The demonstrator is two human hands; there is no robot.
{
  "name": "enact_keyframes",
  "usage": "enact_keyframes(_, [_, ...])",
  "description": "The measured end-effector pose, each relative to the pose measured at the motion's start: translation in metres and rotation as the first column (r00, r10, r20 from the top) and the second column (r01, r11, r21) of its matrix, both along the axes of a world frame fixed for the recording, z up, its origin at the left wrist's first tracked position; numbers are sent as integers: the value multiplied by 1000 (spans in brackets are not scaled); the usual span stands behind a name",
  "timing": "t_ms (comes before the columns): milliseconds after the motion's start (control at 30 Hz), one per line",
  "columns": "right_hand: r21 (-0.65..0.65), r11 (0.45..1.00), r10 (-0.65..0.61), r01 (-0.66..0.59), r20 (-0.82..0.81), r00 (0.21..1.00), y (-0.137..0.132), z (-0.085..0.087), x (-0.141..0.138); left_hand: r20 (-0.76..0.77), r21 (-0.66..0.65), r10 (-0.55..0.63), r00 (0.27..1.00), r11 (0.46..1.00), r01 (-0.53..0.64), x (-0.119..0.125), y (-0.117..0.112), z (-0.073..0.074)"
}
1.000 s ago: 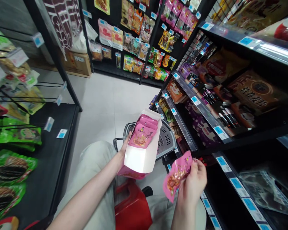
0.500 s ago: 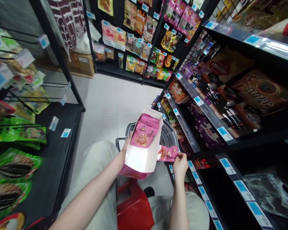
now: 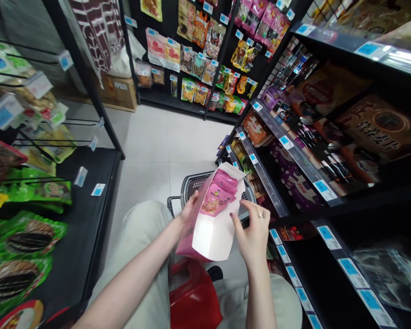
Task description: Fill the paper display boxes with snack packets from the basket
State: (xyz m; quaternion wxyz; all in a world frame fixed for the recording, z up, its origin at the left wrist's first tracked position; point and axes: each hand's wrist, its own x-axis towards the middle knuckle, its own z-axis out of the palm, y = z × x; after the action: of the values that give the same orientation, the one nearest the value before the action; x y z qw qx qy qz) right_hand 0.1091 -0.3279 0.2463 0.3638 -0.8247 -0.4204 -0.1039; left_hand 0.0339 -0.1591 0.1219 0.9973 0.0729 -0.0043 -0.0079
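Note:
A white and pink display box stands tilted in front of me over my lap. Several pink snack packets are stacked in its open top. My left hand grips the box's left side, fingers closed round its edge. My right hand is at the box's right side, with the thumb on the white front and the fingers curled round the edge near the packets. No loose packet shows in either hand.
A grey shopping basket sits on the tiled floor just beyond the box. I sit on a red stool. Stocked shelves with blue price tags run along the right; a black shelf with green bags stands left.
My right hand carried a single pink packet up from the lower right to the box. That packet is no longer in the hand, which now rests on the box's right side.

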Motion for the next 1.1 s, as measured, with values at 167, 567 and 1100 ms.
enact_keyframes(167, [-296, 951, -78, 94, 66, 995, 14, 1, 5, -64, -27, 2, 998, 1000, -4, 3, -6, -9])
enact_keyframes(567, [502, 816, 125, 286, -637, 761, -3, 16, -7, -81, -10, -17, 997, 1000, 16, 4, -4, -16])
enact_keyframes(1100, [868, 258, 928, 423, -100, -360, -30, -1, -7, -19, 58, -49, 999, 997, 50, -3, -4, 1])
